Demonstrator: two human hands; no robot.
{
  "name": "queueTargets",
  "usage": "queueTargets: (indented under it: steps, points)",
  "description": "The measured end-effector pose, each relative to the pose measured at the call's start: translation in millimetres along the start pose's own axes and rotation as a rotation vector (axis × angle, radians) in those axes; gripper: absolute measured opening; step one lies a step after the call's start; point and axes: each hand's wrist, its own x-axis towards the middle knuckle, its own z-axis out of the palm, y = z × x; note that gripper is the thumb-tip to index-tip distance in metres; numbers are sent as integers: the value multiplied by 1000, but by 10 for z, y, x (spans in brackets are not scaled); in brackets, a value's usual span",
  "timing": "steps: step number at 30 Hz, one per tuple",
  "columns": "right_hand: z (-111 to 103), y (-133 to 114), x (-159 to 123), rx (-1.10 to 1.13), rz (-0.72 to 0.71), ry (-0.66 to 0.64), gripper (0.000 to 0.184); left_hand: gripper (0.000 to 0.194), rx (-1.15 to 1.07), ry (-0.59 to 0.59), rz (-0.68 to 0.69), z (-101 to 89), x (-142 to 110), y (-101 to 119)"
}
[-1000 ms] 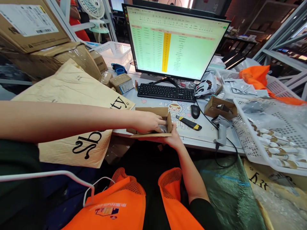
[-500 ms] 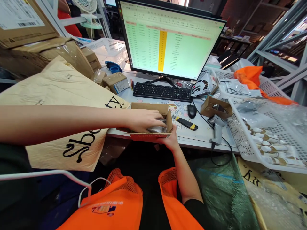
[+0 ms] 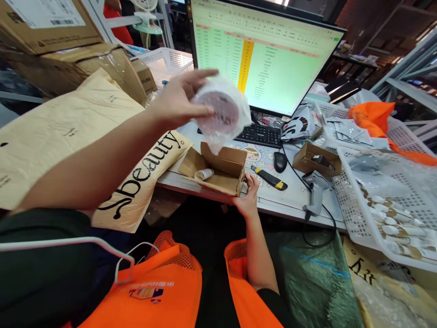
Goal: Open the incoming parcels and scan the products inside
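A round pinkish item in clear bubble wrap [image 3: 220, 111] is held up in front of the monitor by my left hand [image 3: 182, 98], thumb on its face. Blur hides what the item is. Below it an open cardboard box [image 3: 227, 165] rests at the desk's front edge, tilted slightly. Inside the box lies a small white tube-like item [image 3: 204, 174] at the left. My right hand [image 3: 249, 196] grips the box's right end, fingers on the side wall.
Behind stand a monitor [image 3: 269, 59] and keyboard [image 3: 261, 134]. A box cutter [image 3: 269, 177], mouse [image 3: 280, 161], barcode scanner [image 3: 316, 189] and small carton [image 3: 307, 157] lie to the right, beside a white basket [image 3: 344, 200] of bottles. A large paper mailer [image 3: 143, 173] covers the left.
My left hand has come up out of the box with the bubble-wrapped item. The small tube-like item in the box now shows. My right hand still holds the box.
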Motion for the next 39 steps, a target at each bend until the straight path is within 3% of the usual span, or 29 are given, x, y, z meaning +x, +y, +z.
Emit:
queueTargets:
  steps: [3,5,9,14,17,20,23,26,30,32,34,36,39]
  points:
    - [19,61,-29,-49,-95,20,96,86,-131,381,10,-171,-148,-302]
    - [22,91,-50,-74,-146,40,97,73,-324,549,-69,-157,-357,-564]
    - [-131,23,-80,-72,-237,113,93,59,-730,800,-357,196,-837,-1010]
    - [-666,-410,88,-245,-358,60,74,52,-719,938,-533,689,-1201,-1288]
    - [-917,-758,383,-468,-399,-51,65,60,-624,931,-562,850,-1346,-1398]
    - [-967,-1084,776,-682,-391,-208,56,59,-461,867,-546,944,-1504,-1521]
    - [-816,-1388,1185,-880,-334,-371,52,54,-260,789,-539,996,-1651,-1639]
    - [-535,-1655,1557,-1038,-320,-556,46,56,-113,719,-531,1023,-1740,-1704]
    - [-201,-1861,1956,-1248,-349,-723,30,64,31,614,-526,1031,-1761,-1694]
    - [-161,-1921,2092,-1315,-351,-727,30,64,76,567,-513,1028,-1751,-1667]
    - [-260,-1992,2160,-1344,-323,-672,38,64,114,535,-508,1026,-1740,-1640]
    - [-509,-2084,2133,-1333,-279,-567,51,62,159,510,-503,1031,-1732,-1618]
    - [-1097,-2173,1854,-1200,-243,-337,76,61,242,468,-485,1054,-1705,-1576]
